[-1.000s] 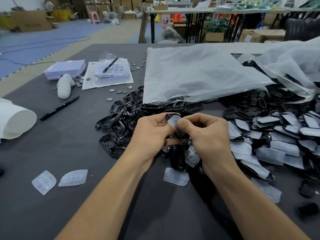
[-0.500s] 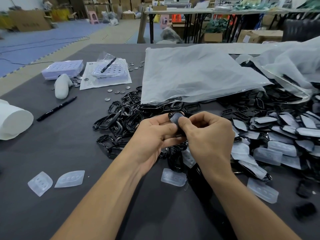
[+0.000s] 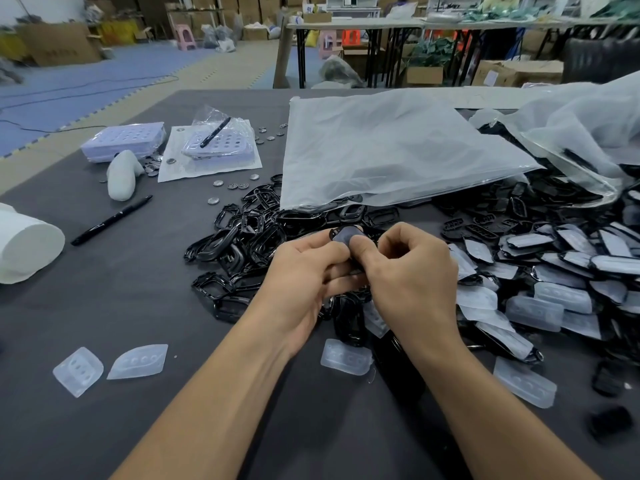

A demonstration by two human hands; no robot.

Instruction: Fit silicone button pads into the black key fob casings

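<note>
My left hand (image 3: 304,275) and my right hand (image 3: 412,275) meet above the table's middle, both gripping one black key fob casing (image 3: 343,233) with a translucent silicone pad lying in it. My right thumb presses on the pad; most of the casing is hidden by my fingers. A heap of black casing frames (image 3: 242,237) lies just behind and left of my hands. Loose silicone pads lie at the front left (image 3: 138,362), below my hands (image 3: 346,356) and at the right (image 3: 524,382). Casings with pads in them (image 3: 568,251) pile up at the right.
A large clear plastic bag (image 3: 391,150) covers the far middle, a second bag (image 3: 581,133) at the right. A black pen (image 3: 110,220), white roll (image 3: 24,251), white object (image 3: 121,174), lilac trays (image 3: 124,140) and scattered coin cells (image 3: 235,185) sit at the left on the grey table (image 3: 121,306).
The pad has gone from sticking up between my fingertips to lying down inside the casing. My hands stay together in the same spot.
</note>
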